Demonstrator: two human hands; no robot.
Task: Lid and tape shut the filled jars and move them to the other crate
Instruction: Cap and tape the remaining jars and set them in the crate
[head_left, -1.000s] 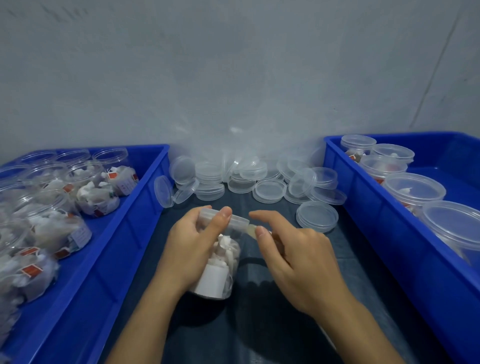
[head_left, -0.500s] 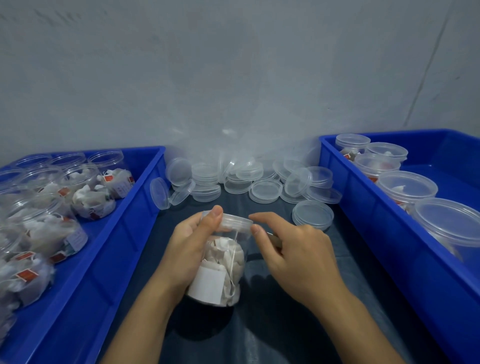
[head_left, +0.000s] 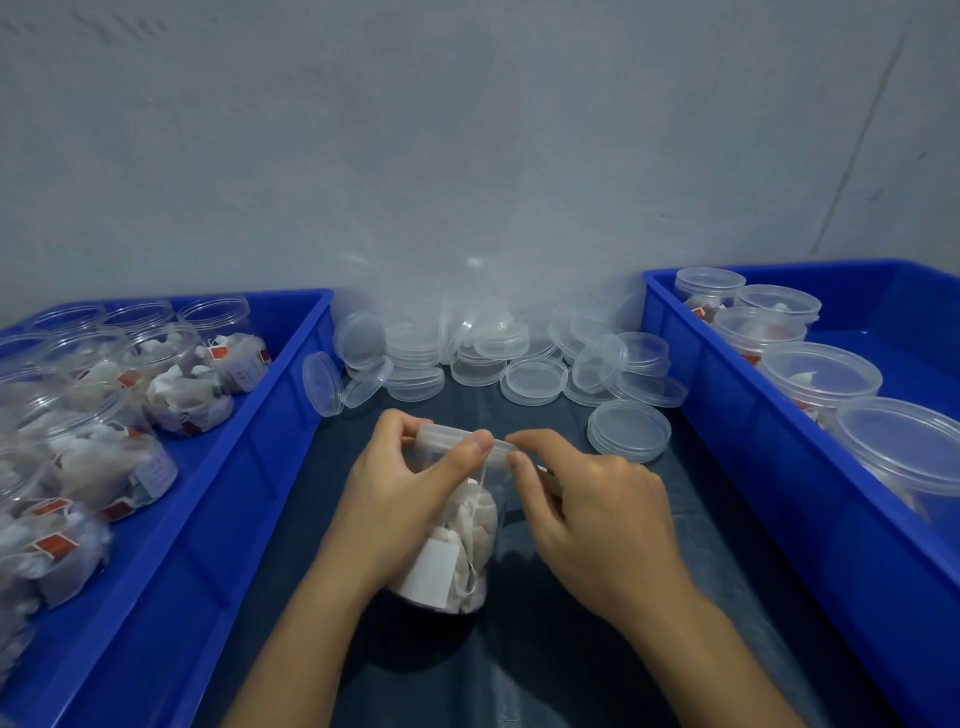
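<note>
A clear jar (head_left: 467, 530) filled with tea bags stands tilted on the dark mat between two blue crates, with a clear lid (head_left: 447, 434) on it. My left hand (head_left: 395, 499) grips the jar's neck, thumb pressed on the lid's rim. My right hand (head_left: 597, 519) has its fingers curled at the rim's right side, pinching what looks like a strip of clear tape against it. The left crate (head_left: 249, 441) holds several filled jars without lids (head_left: 187, 395). The right crate (head_left: 727, 431) holds several lidded jars (head_left: 821, 374).
A heap of loose clear lids (head_left: 535, 379) lies against the grey wall behind the jar. A small stack of lids (head_left: 628, 428) sits just right of my hands. The crate walls close in the mat on both sides.
The jar has turned a little in my left hand, and my left thumb has slid along the lid's rim toward my right fingertips. My right hand stays at the rim.
</note>
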